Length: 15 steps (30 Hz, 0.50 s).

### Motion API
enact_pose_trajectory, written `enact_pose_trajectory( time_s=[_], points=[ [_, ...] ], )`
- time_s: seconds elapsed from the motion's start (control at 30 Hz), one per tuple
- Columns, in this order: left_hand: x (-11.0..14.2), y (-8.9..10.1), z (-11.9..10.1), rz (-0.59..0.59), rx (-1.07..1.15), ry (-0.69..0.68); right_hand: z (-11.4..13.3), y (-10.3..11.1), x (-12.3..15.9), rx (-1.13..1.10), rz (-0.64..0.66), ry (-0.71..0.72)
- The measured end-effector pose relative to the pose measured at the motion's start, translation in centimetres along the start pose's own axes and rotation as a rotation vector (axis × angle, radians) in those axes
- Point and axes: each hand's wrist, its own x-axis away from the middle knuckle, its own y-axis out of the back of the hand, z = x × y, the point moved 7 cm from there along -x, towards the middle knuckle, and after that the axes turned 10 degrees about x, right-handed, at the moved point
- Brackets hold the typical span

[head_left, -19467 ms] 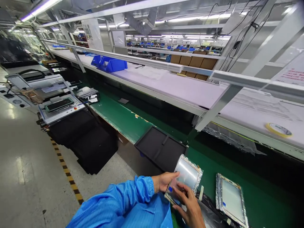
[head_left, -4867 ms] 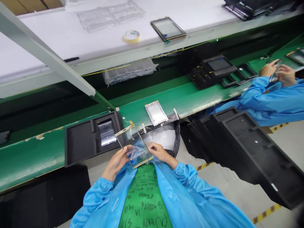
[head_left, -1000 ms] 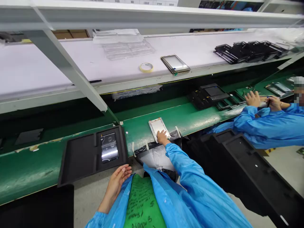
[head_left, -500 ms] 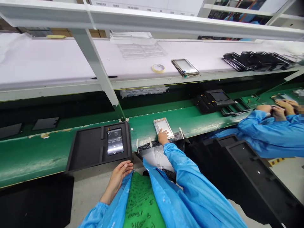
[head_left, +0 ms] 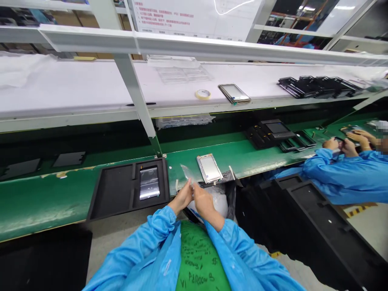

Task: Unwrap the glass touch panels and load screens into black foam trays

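Observation:
My left hand (head_left: 183,196) and my right hand (head_left: 205,201) meet in front of my body, fingertips pinched together on a thin clear plastic film (head_left: 186,172) that sticks up above them. Just beyond them, a flat display panel with a pale face and silvery rim (head_left: 209,168) lies on the green bench, touched by neither hand. Beneath my hands hangs a black plastic bag (head_left: 232,194), taped to the bench edge, with crumpled clear and white plastic inside. Left of them, a black foam tray (head_left: 113,190) holds a dark glossy screen (head_left: 149,182) in its right compartment.
Above the bench, a white shelf carries a tape roll (head_left: 203,94), stacked glass panels (head_left: 234,93) and several black frames (head_left: 318,87). Black devices (head_left: 269,133) stand on the bench to the right. A co-worker's blue sleeves (head_left: 342,173) and large black trays (head_left: 321,218) are at right.
My right hand has left the display panel and come back toward my body. My left hand has risen to meet it, and both now pinch a clear film. The view has shifted slightly.

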Motion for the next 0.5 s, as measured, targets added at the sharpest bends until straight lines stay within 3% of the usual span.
enact_pose_trajectory(
  time_s=[0.07, 0.13, 0.33, 0.5],
  points=[
    [0.3, -0.6, -0.6, 0.076, 0.059, -0.017, 2.9, 0.5, 1.7, -0.143, -0.075, 0.145],
    [1.3, -0.4, -1.2, 0.129, 0.098, 0.018, 4.0, 0.9, 2.5, -0.253, -0.107, 0.223],
    [3.7, 0.1, -2.5, 0.166, 0.125, 0.096, 4.1, 0.8, 1.6, -0.424, -0.075, 0.229],
    [4.4, 0.2, -3.8, 0.219, 0.12, 0.061, 6.2, 0.2, 1.1, -0.312, -0.016, 0.284]
  ],
)
